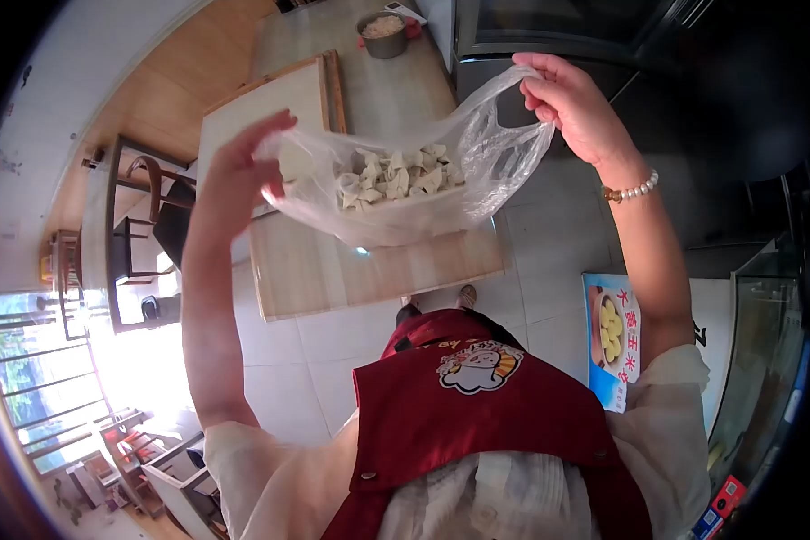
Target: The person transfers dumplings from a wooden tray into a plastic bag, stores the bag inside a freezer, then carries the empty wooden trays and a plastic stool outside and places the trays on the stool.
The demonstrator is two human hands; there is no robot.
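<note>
A clear plastic bag is stretched between my two raised hands, over the near part of a wooden table. Pale folded dumplings show between its sides; whether they lie inside the bag or behind it is hard to tell. My right hand, with a beaded bracelet at the wrist, is closed round one handle loop of the bag. At the bag's other end my left hand is slightly blurred, its thumb and fingers apart at the edge of the plastic.
A wood-framed board lies on the table's left side. At the far end stands a metal pot with pale contents. Chairs are at the left, a dark appliance at the far right, and a glass case at the right.
</note>
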